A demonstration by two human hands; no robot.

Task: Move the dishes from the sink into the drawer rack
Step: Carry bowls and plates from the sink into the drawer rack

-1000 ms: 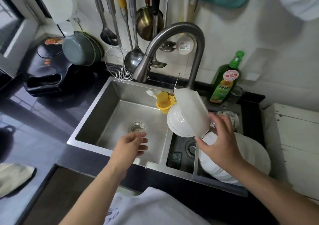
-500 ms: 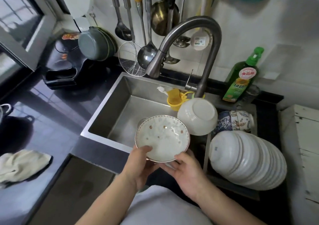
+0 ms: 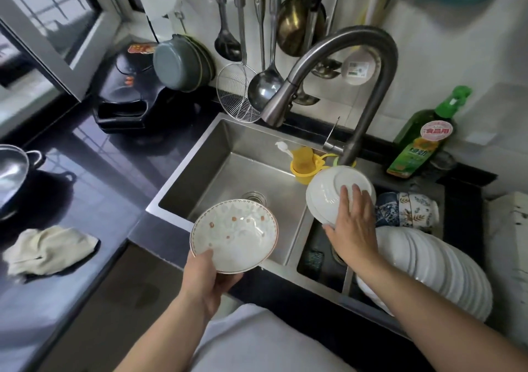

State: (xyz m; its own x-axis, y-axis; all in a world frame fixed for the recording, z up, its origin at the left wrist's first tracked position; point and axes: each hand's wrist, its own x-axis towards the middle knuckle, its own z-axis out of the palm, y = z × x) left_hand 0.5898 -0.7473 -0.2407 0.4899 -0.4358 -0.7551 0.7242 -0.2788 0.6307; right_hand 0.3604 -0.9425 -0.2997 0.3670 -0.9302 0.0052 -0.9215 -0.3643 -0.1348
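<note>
- On the far left, a crumpled cloth [image 3: 48, 250] lies on the dark counter [image 3: 94, 189], with a steel pot [image 3: 13, 176] at the frame edge behind it.
- The left hand [image 3: 208, 279] grips a patterned bowl [image 3: 234, 234] by its near rim, thumb over the edge and fingers curled beneath; the bowl is tilted toward the camera, held over the front edge of the sink [image 3: 228, 160].
- Behind the basin, ladles and a wire skimmer [image 3: 235, 92] hang on the wall, and the curved tap [image 3: 343, 57] arches over a yellow cup [image 3: 304, 163].
- The right hand [image 3: 350, 226] lies on a stack of white bowls [image 3: 328, 191] turned bottom up, fingers [image 3: 344, 197] spread across the base and thumb hooked under the lower rim, gripping it at the divider.
- Just right of it, blue-patterned cups [image 3: 405, 209] lie on their sides.
- In front of them, a row of white plates [image 3: 437, 266] stands on edge in the right compartment.
- A green bottle [image 3: 423, 140] stands by the wall.
</note>
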